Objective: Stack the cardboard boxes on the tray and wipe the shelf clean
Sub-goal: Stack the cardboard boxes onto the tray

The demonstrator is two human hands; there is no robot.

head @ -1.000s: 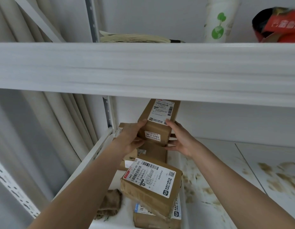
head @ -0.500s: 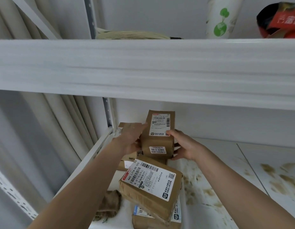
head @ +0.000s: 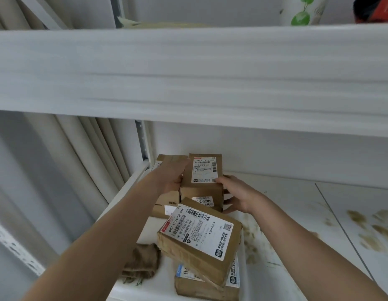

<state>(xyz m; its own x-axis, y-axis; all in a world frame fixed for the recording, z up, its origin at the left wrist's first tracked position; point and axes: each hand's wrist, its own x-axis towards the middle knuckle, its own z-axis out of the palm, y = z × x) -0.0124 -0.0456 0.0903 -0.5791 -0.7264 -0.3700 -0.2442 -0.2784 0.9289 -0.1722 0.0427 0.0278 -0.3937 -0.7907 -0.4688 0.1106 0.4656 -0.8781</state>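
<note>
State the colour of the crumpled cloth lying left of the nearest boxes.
The cloth is brown, like burlap; the head view, the only one, shows it.

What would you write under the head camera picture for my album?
Both hands, left hand and right hand, hold a labelled cardboard box among other boxes on a white tray, beside a stained shelf.

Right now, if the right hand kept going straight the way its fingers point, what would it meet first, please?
The right hand points left and already touches the upright cardboard box held between both hands, so it would press into that box first; beyond it sits the left hand.
</note>
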